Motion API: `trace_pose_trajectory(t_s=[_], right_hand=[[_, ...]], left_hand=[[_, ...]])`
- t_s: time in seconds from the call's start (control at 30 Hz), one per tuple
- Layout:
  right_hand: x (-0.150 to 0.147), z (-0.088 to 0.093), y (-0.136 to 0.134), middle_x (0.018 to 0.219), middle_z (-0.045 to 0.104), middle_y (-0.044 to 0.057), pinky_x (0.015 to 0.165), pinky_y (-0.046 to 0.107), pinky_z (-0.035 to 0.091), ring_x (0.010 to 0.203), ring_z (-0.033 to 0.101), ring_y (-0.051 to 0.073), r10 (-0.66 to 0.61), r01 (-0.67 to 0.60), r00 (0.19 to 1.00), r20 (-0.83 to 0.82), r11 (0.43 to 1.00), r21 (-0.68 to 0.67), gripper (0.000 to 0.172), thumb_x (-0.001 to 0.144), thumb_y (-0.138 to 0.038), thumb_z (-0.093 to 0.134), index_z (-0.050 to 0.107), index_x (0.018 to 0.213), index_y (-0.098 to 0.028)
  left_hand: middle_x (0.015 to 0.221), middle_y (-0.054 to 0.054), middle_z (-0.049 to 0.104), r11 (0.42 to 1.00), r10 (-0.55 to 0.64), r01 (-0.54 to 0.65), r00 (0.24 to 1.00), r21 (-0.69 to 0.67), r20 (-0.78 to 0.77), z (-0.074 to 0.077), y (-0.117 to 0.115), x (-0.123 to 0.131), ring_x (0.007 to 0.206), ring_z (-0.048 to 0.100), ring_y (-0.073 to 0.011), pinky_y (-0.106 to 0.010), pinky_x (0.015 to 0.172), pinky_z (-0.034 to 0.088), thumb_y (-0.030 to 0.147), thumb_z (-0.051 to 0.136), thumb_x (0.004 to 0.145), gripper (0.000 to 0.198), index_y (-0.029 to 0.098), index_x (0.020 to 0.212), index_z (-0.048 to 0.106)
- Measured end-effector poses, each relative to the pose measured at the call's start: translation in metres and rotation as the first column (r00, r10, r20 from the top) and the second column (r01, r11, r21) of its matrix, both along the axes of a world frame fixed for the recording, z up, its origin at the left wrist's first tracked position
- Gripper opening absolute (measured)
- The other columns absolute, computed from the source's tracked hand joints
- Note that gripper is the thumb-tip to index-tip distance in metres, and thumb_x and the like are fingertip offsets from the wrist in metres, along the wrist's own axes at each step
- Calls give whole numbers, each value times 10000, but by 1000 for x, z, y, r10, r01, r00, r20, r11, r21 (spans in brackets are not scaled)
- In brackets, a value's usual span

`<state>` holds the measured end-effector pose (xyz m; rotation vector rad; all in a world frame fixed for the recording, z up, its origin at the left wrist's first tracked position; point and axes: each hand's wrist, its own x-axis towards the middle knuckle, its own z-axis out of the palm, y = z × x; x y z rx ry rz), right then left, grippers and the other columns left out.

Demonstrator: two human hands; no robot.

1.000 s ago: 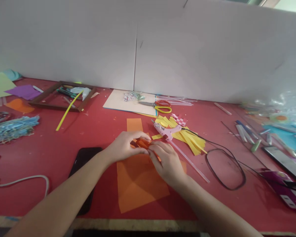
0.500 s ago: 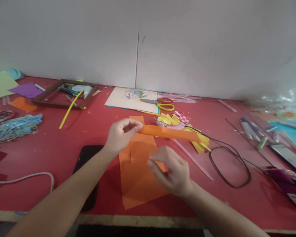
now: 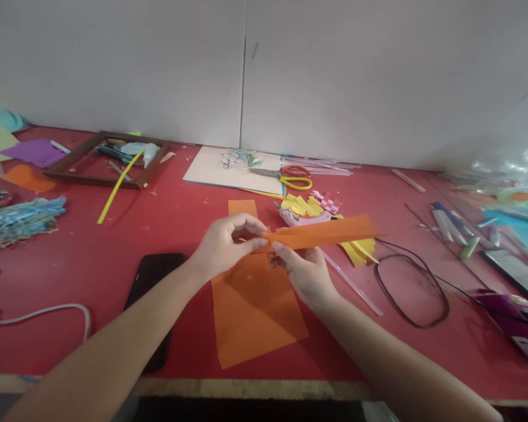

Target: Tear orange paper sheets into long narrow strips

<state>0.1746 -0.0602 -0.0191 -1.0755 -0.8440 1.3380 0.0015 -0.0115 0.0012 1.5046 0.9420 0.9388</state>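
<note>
A long orange paper strip (image 3: 330, 232) is held above the red table (image 3: 167, 223), stretching out to the right. My left hand (image 3: 224, 246) pinches its left end with thumb and fingertips. My right hand (image 3: 303, 271) is closed on the same end from below, fingers touching the strip beside the left hand. Under both hands a larger orange sheet (image 3: 255, 310) lies flat on the table. A smaller orange piece (image 3: 243, 208) lies just behind it.
A pink glue gun (image 3: 301, 218) with a black cord loop (image 3: 411, 290) lies on yellow paper strips (image 3: 356, 246). Scissors (image 3: 286, 176) rest on a cream card. A black phone (image 3: 152, 281) lies left, a wooden frame (image 3: 105, 158) at back left, pens at right.
The left hand lifted the orange strip off the table and unfolded it to the right. The right hand let go briefly, then rose back and took hold of its left end.
</note>
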Motion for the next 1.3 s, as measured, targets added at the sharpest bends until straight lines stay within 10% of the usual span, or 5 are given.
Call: trace_pose_trajectory(t_s=[0.27, 0.97, 1.3], right_hand=[[4, -4, 4, 783, 740, 4, 661, 322, 609, 640, 674, 143, -114, 118, 991, -72, 991, 56, 258, 673, -333, 865, 714, 836, -203], [3, -4, 1, 693, 739, 18, 604, 305, 610, 586, 681, 152, -134, 136, 990, -46, 989, 59, 201, 684, -335, 863, 737, 728, -186], [4, -8, 3, 649, 717, 18, 595, 275, 572, 565, 654, 135, -99, 91, 990, 104, 992, 83, 186, 751, -335, 814, 733, 703, -174]], left_hand=[[955, -73, 743, 981, -64, 55, 997, -186, -45, 1, -2, 0, 864, 717, -208, -353, 805, 572, 370, 861, 662, 454, 164, 1001, 641], [736, -12, 720, 992, -79, 77, 997, -99, -17, 5, -2, 1, 705, 695, -134, -232, 659, 544, 356, 813, 739, 259, 166, 821, 658], [730, -9, 663, 993, -118, 113, 954, -35, -276, 4, -1, 1, 645, 571, -116, -239, 608, 435, 428, 739, 780, 276, 158, 821, 698]])
